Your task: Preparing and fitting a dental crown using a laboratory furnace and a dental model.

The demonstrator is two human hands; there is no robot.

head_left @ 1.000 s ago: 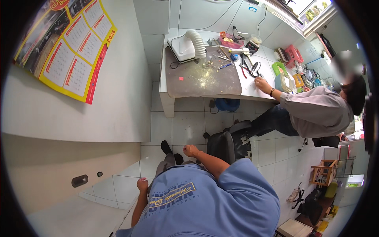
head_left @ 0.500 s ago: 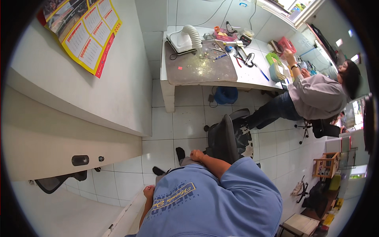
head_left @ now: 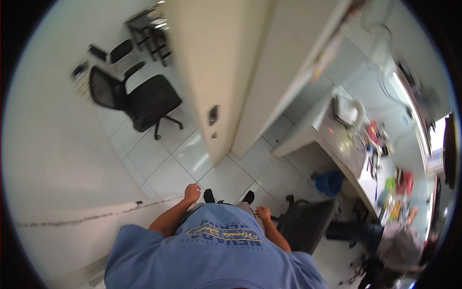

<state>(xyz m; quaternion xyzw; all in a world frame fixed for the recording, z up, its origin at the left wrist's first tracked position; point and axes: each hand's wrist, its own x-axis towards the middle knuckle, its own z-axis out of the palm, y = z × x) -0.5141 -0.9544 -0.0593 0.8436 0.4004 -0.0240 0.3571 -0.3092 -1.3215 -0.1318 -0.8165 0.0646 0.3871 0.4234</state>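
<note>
My left hand [head_left: 192, 192] is held out in front of my body, at the edge of a pale wall. Its fingers are curled in, and a small pinkish spot shows by the fingertips; whether it is a fingertip or a held thing I cannot make out. My right hand [head_left: 263, 213] hangs at my right side with loosely curled fingers, and nothing shows in it. Close to my right forearm stands a worn black chair [head_left: 308, 222]. Ahead of my feet is the end of a cream door [head_left: 216, 86] with a dark recessed handle [head_left: 213, 115].
Through the doorway on the left stands a black office chair [head_left: 153, 98] on white tiles [head_left: 185, 156]. On the right are a cluttered workbench [head_left: 344, 151], a blue bin [head_left: 328, 184] and a seated co-worker [head_left: 399, 245] in a grey top.
My view has swung left, so the workbench and co-worker now lie farther right and the room past the door shows. My left hand has come forward; my right hand has dropped to my side.
</note>
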